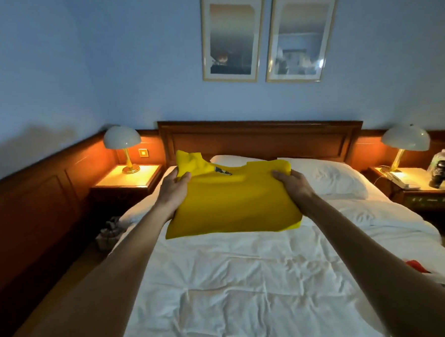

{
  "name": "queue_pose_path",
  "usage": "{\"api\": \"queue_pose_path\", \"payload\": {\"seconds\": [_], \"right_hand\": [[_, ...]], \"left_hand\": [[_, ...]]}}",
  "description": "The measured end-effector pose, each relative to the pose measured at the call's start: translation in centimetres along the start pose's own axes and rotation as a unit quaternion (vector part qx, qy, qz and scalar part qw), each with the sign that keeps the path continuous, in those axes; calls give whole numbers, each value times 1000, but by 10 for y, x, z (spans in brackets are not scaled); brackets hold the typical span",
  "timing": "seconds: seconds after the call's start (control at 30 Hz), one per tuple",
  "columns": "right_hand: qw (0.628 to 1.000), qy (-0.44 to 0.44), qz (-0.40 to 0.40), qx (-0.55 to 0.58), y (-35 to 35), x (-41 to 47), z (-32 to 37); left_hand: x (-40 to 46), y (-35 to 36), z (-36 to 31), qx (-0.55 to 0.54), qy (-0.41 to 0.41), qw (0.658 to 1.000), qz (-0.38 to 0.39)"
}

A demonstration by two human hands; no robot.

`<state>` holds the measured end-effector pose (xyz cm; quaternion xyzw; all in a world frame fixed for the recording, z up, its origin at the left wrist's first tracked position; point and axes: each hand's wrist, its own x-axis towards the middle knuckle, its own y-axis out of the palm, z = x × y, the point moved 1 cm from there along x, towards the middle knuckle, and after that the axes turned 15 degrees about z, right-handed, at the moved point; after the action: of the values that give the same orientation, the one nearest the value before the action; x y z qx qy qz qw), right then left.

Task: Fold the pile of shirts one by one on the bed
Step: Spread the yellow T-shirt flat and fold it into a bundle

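I see the yellow shirt (231, 204), folded to a rough rectangle, held up over the middle of the bed (222, 284) toward its head edge. My left hand (174, 187) grips its left side and my right hand (292, 184) its right, fingers curled round the cloth. Behind it lie white pillows (327, 178) against the wooden headboard (261, 138). A lit lamp (123, 147) stands off each side. A red thing (416, 265) at the bed's right edge is cut off; I can't identify it.
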<state>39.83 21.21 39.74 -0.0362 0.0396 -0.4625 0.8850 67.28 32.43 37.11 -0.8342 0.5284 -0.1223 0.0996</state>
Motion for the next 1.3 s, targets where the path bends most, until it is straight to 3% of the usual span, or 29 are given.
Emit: {"api": "queue_pose_path", "payload": {"seconds": [0.33, 0.67, 0.97, 1.3], "right_hand": [[985, -50, 164, 22, 108, 1, 56], [919, -109, 380, -2, 347, -54, 96], [804, -127, 580, -30, 611, -235, 105], [630, -109, 769, 11, 817, -497, 105]], "left_hand": [[-103, -109, -22, 32, -17, 985, -166], [-323, -280, -23, 55, -77, 934, -345], [-621, -390, -7, 59, -146, 820, -550], [-928, -401, -32, 66, -186, 665, -720]]}}
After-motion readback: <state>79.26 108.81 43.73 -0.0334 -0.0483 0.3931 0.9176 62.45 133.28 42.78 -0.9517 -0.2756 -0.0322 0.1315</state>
